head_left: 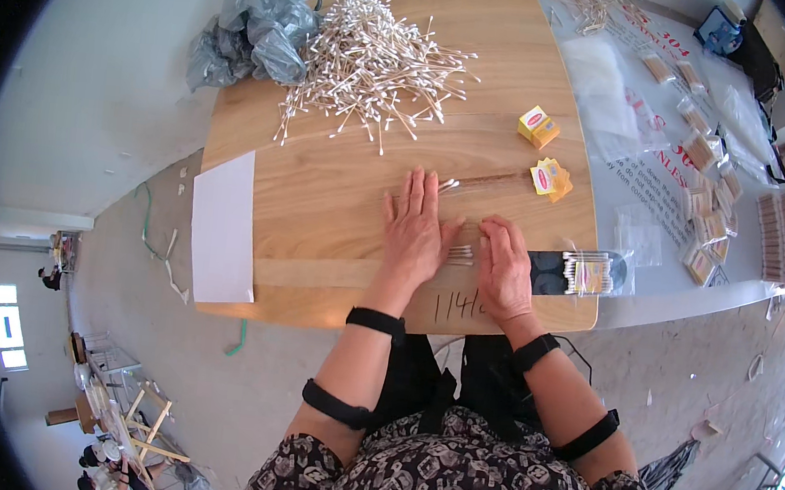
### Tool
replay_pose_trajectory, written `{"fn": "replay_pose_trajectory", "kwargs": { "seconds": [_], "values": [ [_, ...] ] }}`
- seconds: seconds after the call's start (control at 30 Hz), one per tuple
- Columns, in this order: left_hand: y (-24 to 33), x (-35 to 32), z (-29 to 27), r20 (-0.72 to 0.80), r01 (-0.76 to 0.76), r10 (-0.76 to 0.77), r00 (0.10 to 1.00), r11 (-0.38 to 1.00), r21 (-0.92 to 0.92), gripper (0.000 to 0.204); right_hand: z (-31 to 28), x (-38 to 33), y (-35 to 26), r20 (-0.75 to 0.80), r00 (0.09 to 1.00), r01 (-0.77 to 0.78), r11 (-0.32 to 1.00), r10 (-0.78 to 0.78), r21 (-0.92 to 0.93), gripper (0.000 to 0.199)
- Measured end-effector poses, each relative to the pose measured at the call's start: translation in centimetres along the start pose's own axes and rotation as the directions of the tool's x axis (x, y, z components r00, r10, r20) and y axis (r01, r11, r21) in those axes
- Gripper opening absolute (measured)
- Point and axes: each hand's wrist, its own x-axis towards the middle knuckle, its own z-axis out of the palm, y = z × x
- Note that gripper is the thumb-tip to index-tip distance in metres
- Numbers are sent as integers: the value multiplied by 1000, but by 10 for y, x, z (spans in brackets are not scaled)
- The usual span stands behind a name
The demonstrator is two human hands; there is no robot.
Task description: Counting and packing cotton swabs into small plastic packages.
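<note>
My left hand (pixel 413 231) lies flat on the wooden table, palm down, fingers stretched out, with its thumb toward my right hand. My right hand (pixel 505 273) rests beside it, fingers bent and held together; what is under them is hidden. Between the hands lies a small row of cotton swabs (pixel 461 254), close by the right thumb. Past my left fingertips are a few loose swabs (pixel 448 185). A clear bag packed with swabs (pixel 588 273) lies on a dark pad (pixel 546 272) to the right of my right hand.
A big heap of loose swabs (pixel 372 64) covers the far left, beside a grey plastic bag (pixel 262 25). Yellow cards lie in a stack (pixel 538 127) and a fanned pile (pixel 551 179). White paper (pixel 226 229) sits left. Packed swab bags (pixel 709 214) cover the plastic-covered surface at right.
</note>
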Motion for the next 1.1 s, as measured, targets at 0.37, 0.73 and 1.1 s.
{"fn": "replay_pose_trajectory", "kwargs": {
  "seconds": [0.37,0.73,1.1],
  "values": [
    [6,-45,-19,217,-134,141,966,990,-49,68,1,-1,5,-35,999,11,1000,-11,-3,25],
    [13,-72,-11,56,-97,100,993,994,-55,72,3,-1,5,-4,997,75,997,-75,-37,27],
    [16,-58,-12,110,-8,13,994,999,-47,77,7,2,1,87,994,87,966,-67,-242,32]
  ]
}}
